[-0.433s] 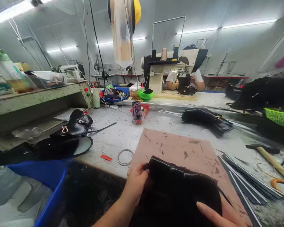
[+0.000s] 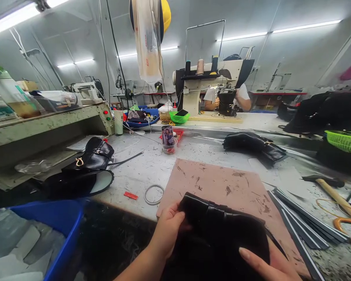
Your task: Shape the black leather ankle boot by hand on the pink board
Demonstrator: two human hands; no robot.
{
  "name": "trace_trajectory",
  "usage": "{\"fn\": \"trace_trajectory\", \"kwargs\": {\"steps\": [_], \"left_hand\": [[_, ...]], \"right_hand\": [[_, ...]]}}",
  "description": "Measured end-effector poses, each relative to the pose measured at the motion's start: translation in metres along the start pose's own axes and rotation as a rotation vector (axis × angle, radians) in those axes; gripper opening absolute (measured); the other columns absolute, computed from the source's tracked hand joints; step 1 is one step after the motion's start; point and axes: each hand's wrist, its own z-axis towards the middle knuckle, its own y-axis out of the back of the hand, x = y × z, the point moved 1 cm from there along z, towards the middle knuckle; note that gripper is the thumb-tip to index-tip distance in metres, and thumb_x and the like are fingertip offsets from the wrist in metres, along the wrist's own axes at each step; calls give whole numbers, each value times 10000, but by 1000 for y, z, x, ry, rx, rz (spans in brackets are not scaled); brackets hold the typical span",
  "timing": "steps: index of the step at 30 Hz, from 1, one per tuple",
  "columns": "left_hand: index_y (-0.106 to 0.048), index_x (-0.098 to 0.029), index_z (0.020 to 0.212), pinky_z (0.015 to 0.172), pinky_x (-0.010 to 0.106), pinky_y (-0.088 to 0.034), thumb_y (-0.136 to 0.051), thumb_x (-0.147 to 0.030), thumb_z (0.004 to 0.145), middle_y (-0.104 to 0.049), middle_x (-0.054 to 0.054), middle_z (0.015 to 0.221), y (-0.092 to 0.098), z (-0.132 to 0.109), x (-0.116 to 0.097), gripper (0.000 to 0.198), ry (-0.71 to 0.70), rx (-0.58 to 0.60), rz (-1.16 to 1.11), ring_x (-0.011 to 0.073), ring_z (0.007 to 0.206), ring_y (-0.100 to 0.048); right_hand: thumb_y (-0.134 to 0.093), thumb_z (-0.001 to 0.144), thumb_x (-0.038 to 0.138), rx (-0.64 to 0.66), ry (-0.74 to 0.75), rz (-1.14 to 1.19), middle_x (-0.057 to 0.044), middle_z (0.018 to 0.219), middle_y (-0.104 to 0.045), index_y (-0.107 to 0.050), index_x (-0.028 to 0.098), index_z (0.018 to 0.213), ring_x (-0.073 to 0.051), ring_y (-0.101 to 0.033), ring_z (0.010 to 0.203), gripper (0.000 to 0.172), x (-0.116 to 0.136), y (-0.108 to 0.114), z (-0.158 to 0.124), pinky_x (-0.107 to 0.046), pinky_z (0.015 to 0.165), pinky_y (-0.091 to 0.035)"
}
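Observation:
A black leather boot upper (image 2: 219,230) with a strap band across it lies partly over the pinkish-brown board (image 2: 213,179), close in front of me. My left hand (image 2: 170,224) pinches its left edge between thumb and fingers. On the lower right, my right hand (image 2: 266,263) grips the leather, thumb on top and the other fingers hidden beneath. A thin black strap (image 2: 276,242) sticks out past the right side of the piece. The lower part of the leather is very dark and runs out of view.
Left of the board lie a metal ring (image 2: 154,194) and a red strip (image 2: 130,195). Black leather boot pieces (image 2: 98,154) rest farther left, above a blue bin (image 2: 64,249). Dark strips (image 2: 307,222), a hammer (image 2: 336,197) and orange-handled scissors (image 2: 346,225) are at right. A co-worker (image 2: 242,97) sits behind a sewing machine (image 2: 193,93).
The view has shifted slightly. Both hands keep their hold on the boot upper, with hardly any movement against the board.

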Motion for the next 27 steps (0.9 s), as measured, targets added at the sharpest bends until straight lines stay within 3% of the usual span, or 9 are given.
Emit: {"fn": "trace_trajectory", "kwargs": {"steps": [8, 14, 21, 23, 27], "left_hand": [[-661, -116, 782, 469, 171, -459, -725, -407, 608, -666, 49, 701, -9, 6, -2, 345, -4, -44, -28, 98, 544, -560], [-659, -109, 766, 435, 176, -467, -772, -410, 542, -653, 38, 663, -13, 13, 1, 391, -2, -86, -97, 107, 525, -564], [-642, -141, 764, 415, 157, -453, -805, -383, 511, -635, -2, 647, -20, 13, 4, 387, 27, -114, -242, 94, 520, -567], [-646, -152, 812, 433, 166, -470, -806, -385, 511, -652, 5, 679, -22, 12, 5, 413, 62, -83, -213, 110, 546, -591], [-664, -98, 781, 489, 174, -495, -814, -343, 517, -680, 68, 711, -25, 10, 10, 390, 116, 96, -6, 127, 573, -611]], "right_hand": [[-630, 707, 479, 2, -45, 36, -105, 1187, -592, -472, 231, 1253, -315, -516, 1117, 620, 10, -3, -5, -410, 903, -458], [-710, 611, 493, 188, -49, -66, -101, 958, -680, -644, 175, 955, -315, -612, 914, 474, 18, 9, -2, -431, 830, -480], [-690, 651, 493, 204, -40, -67, -87, 869, -690, -664, 171, 873, -304, -620, 859, 392, 8, 20, 8, -410, 758, -495], [-691, 658, 484, 213, -46, -37, -86, 881, -688, -657, 170, 893, -301, -616, 878, 393, 7, 21, 9, -401, 764, -492], [-691, 671, 468, 220, -59, -19, -83, 916, -681, -640, 165, 934, -287, -602, 913, 404, 8, 21, 9, -378, 783, -476]]}}
